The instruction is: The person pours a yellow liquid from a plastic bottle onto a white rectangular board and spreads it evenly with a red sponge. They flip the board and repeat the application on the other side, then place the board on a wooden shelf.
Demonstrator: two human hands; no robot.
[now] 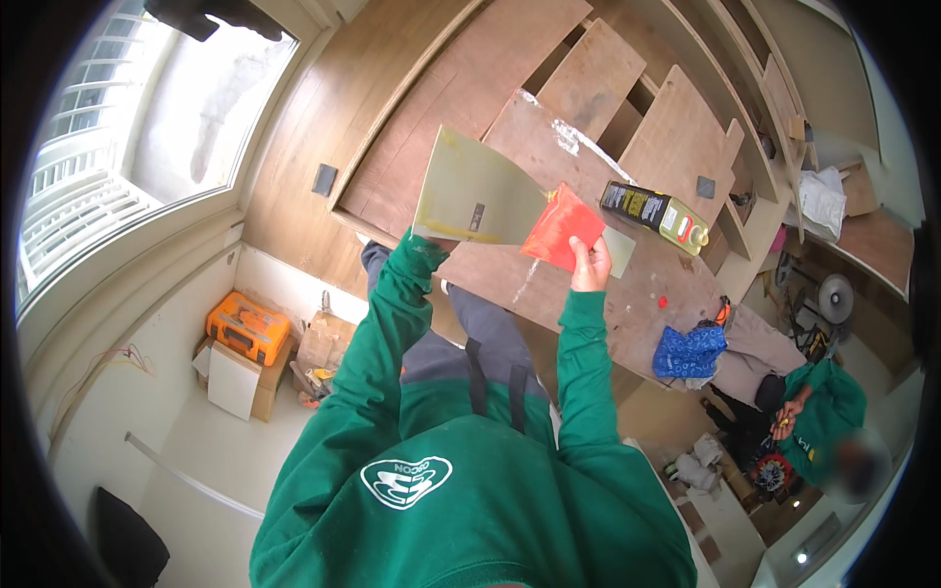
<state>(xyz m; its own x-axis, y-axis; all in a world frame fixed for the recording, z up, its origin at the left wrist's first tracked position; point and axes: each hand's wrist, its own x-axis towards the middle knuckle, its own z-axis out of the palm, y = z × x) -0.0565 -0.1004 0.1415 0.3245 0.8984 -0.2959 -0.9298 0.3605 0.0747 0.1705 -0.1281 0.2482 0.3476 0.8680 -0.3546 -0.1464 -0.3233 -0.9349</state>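
Observation:
My left hand (437, 242) grips the lower edge of a thin grey-green laminate sheet (470, 186), its fingers mostly hidden behind it. The sheet is tilted up and bears yellowish smears along its edges and a small dark label. In my right hand (590, 265), pinched between thumb and fingers, is a flat orange-red spreader (564, 230). Its upper left corner, with yellow glue on it, touches or nearly touches the sheet's right edge. Just right of it, a dark and yellow rectangular can (655, 215) lies on its side on the wooden workbench (490, 274).
A small pale offcut (619, 252) lies beside my right hand. Wooden boards (593, 78) lie across the far bench. At the right are a blue patterned cloth bag (689, 351) and a crouching co-worker in green (828, 407) with tools. An orange toolbox (247, 328) stands at left below the window.

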